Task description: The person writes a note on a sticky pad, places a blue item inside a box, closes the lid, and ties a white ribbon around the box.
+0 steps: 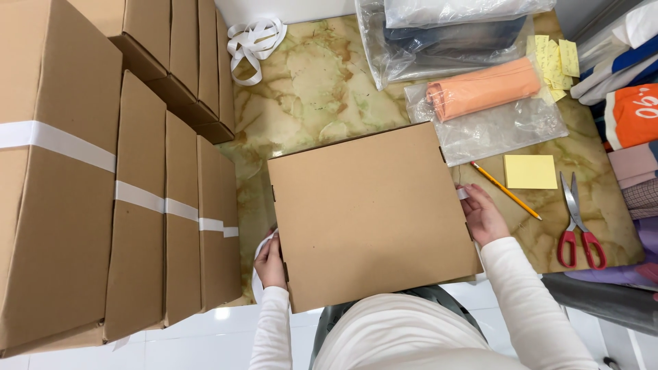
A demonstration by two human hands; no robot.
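Cardboard box point(370, 216), flat and closed, lies on the marbled table point(315, 89) right in front of the person, with a hand at each side of it. The left hand point(271, 264) is curled around a white strap point(259, 270) at the box's left edge, and the right hand point(483, 216) pinches the end of that strap between fingertips at the right edge; both are closed on the strap, not resting loose.

Judging from how things lie, the strapping of this box is only starting: no white band crosses its top yet, while the stacked boxes point(137, 199) to the left each carry a band already. So the strap seems to run underneath, and it is left to bring it over the lid and fasten it.

A loose coil of strap point(255, 40) lies at the far edge, bagged clothes point(480, 96) sit beyond the box, and a pencil point(506, 190), a yellow note pad point(530, 171) and red-handled scissors point(577, 229) lie to the right.

Whatever is inside the box cannot be seen, nor the strap's path beneath it. The left fingers are partly hidden by the box edge, and the stack is cut off at the frame
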